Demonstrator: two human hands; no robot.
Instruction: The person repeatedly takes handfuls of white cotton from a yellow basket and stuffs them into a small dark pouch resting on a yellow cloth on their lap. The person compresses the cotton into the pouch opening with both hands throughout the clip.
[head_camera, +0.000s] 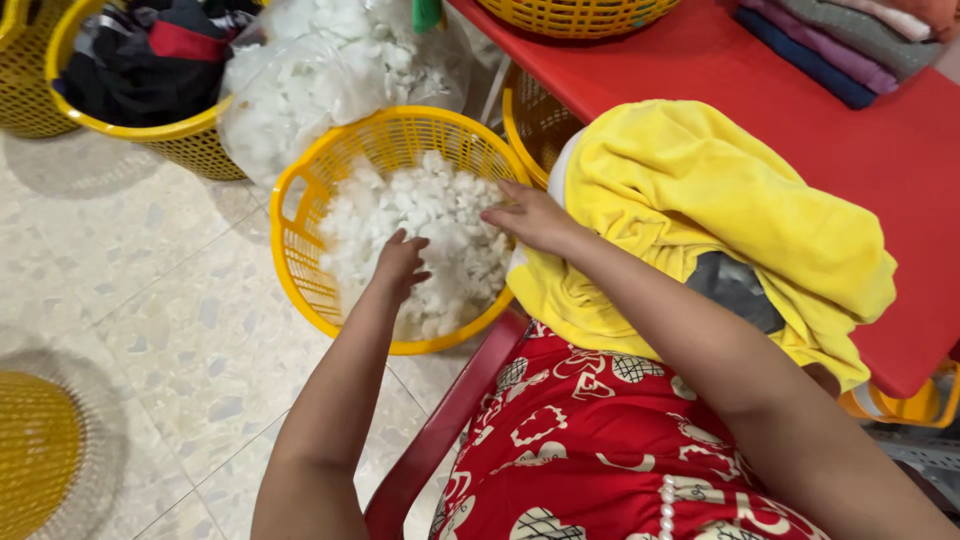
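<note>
Reaching into the yellow basket (300, 215) at centre frame, both hands are down in the white stuffing (430, 240) that fills it. The left hand (400, 265) has its fingers curled into the fluff, looks like it's pinching up a clump, though how much it actually has is hidden. The right hand (530, 215) lies flatter on the pile, fingers loosely spread, not clearly gripping anything.

Stuff that could go sideways: the fluff is light and loose, so a big grab could probably shed tufts over the rim onto the tiled floor (150, 300). The yellow fabric (700, 200) is draped over the person's right forearm and lap, right at the basket's edge, so it might slip in or snag the arm.

Around it: a clear bag of more stuffing (310, 70) sits at upper centre, just behind the basket. A second yellow basket with dark clothes (150, 50) is upper left. The red table (800, 110) with folded clothes (840, 40) crowds the right side.
</note>
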